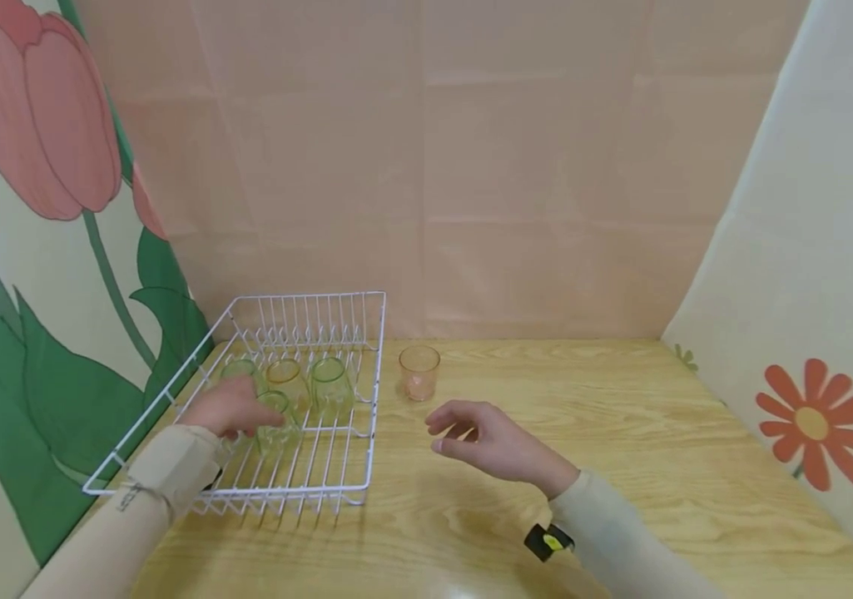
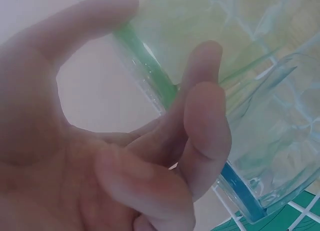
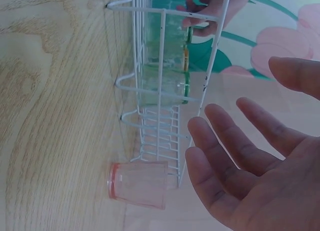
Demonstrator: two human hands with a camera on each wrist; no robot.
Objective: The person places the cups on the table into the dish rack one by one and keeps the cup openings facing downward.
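My left hand point(image 1: 227, 408) is inside a white wire dish rack, its thumb and fingers pinching the base of a green-tinted glass point(image 1: 280, 431) that stands upside down. In the left wrist view, thumb and fingertips lie on either side of that glass's green base point(image 2: 150, 63). Behind it stand another green glass point(image 1: 332, 395), an amber glass point(image 1: 291, 387) and a greenish glass point(image 1: 239, 368) partly hidden by the hand. My right hand point(image 1: 497, 441) hovers over the table with loosely bent fingers, holding nothing. Near it, an upright pink glass point(image 1: 420, 374) stands on the table.
The dish rack point(image 1: 373, 416) takes up the left part of the wood-grained table point(image 1: 621, 424), its wire rim raised around the glasses. A plain pink cloth point(image 1: 516, 166) hangs behind. Flower-printed cloths border the left and right sides.
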